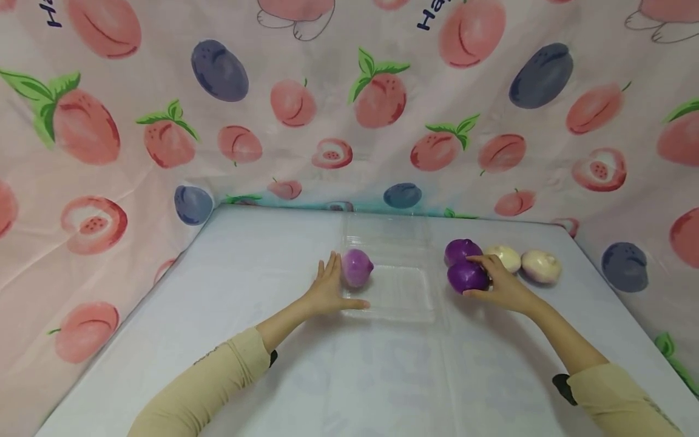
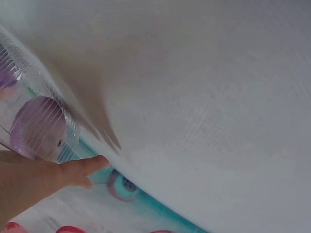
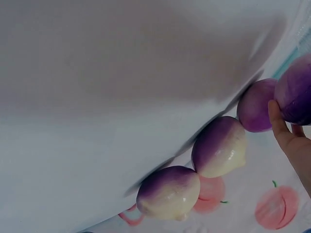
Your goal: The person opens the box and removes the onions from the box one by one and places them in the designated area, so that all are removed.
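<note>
A clear plastic box (image 1: pixel 398 294) lies on the table with its lid (image 1: pixel 388 227) folded back behind it. Inside, at its left end, sits a light purple onion (image 1: pixel 357 268), also seen through the ribbed wall in the left wrist view. My left hand (image 1: pixel 324 292) is at the box's left side, fingers straight and thumb stretched along the front. To the right of the box, my right hand (image 1: pixel 505 288) grips a dark purple onion (image 1: pixel 466 277) between thumb and fingers. Another purple onion (image 3: pixel 255 106) is right behind the held one.
Two purple-and-cream bulbs, a nearer-in one (image 1: pixel 503 258) and an outer one (image 1: pixel 540 267), lie in a row right of the right hand. A fruit-print cloth (image 1: pixel 327 176) rises behind the white table (image 1: pixel 262 261) and along both sides.
</note>
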`<state>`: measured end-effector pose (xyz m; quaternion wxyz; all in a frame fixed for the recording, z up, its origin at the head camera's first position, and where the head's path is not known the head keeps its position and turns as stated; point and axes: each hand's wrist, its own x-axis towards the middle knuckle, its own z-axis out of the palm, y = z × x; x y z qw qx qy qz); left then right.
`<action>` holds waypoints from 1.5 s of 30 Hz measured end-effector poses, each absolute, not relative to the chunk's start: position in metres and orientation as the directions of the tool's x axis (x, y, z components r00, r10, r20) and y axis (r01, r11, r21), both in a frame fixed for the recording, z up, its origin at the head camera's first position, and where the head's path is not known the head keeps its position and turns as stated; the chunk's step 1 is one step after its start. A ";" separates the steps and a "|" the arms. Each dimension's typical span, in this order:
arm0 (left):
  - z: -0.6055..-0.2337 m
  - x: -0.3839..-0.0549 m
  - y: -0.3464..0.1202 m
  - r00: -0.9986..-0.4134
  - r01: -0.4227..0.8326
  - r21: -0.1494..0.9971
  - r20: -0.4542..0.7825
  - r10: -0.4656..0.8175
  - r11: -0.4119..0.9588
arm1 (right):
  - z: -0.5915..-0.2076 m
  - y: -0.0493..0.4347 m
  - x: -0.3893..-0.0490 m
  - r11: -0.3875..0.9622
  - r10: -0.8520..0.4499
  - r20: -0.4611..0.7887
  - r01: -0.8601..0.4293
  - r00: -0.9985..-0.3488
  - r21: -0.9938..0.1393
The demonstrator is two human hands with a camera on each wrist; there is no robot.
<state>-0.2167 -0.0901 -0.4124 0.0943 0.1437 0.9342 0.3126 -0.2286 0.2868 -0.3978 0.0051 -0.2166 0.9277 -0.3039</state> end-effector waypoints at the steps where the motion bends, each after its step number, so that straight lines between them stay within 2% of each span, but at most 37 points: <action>1: -0.412 -0.217 -0.090 -0.941 0.211 0.608 -0.085 0.327 0.765 | -0.398 0.287 -0.230 0.727 -0.406 0.114 -0.397 -0.907 -0.560; 6: -0.414 -0.219 -0.092 -0.940 0.212 0.601 -0.089 0.329 0.770 | -0.400 0.287 -0.232 0.728 -0.443 0.086 -0.414 -0.892 -0.546; 21: -0.413 -0.220 -0.096 -0.930 0.204 0.633 -0.114 0.350 0.747 | -0.410 0.288 -0.236 0.696 -0.521 0.139 -0.513 -0.842 -0.502; 31: -0.406 -0.222 -0.095 -0.926 0.193 0.648 -0.128 0.355 0.736 | -0.405 0.289 -0.235 0.681 -0.496 0.097 -0.456 -0.863 -0.573; 40: -0.410 -0.222 -0.095 -0.921 0.206 0.647 -0.125 0.369 0.734 | -0.404 0.288 -0.229 0.690 -0.525 0.140 -0.516 -0.839 -0.508; 45: -0.410 -0.221 -0.095 -0.920 0.204 0.656 -0.127 0.372 0.727 | -0.394 0.287 -0.231 0.687 -0.542 0.101 -0.509 -0.834 -0.519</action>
